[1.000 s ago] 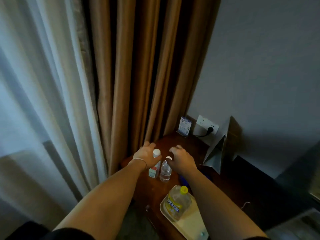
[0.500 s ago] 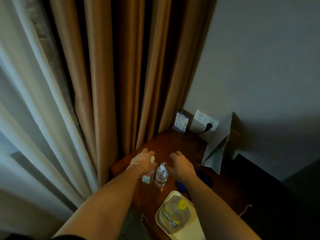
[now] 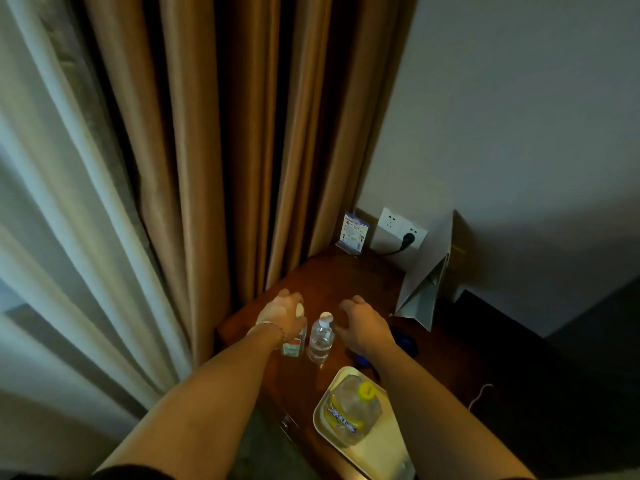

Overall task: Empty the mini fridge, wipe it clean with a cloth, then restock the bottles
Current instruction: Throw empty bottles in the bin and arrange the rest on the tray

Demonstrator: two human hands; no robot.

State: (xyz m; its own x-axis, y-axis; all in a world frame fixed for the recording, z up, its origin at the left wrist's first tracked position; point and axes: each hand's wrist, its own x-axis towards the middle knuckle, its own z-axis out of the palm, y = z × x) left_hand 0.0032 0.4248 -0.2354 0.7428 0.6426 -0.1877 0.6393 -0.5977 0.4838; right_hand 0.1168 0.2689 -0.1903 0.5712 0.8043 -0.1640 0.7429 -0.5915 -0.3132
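Two small clear bottles stand upright side by side near the left edge of a dark wooden table (image 3: 346, 275). The left hand (image 3: 282, 311) covers the top of the labelled bottle (image 3: 294, 344), its fingers curled over the neck so that only part of the white cap shows beside the thumb; the red and white label shows below the hand. The plain bottle (image 3: 321, 339) stands just beside it, white cap on, with clear liquid filling most of it. The right hand (image 3: 363, 323) is just to the right of that bottle, fingers loosely curled and spread, gripping nothing; whether a fingertip touches the bottle cannot be told. A thin bracelet (image 3: 268, 326) circles the left wrist. Nearer the camera, a cream tray (image 3: 374, 452) sits on the table and holds a large jug (image 3: 351, 412) with a yellow cap and a yellow and blue label, full of clear liquid. A blue object (image 3: 405, 342) lies partly hidden behind the right forearm. At the back of the table a small card stand (image 3: 355, 232) leans by the wall socket (image 3: 401, 228), which has a black plug in it, and a white paper bag (image 3: 427, 282) stands to the right. Brown curtains (image 3: 242, 133) hang behind the table, with pale curtains (image 3: 52, 202) further left. The mini fridge is out of view.
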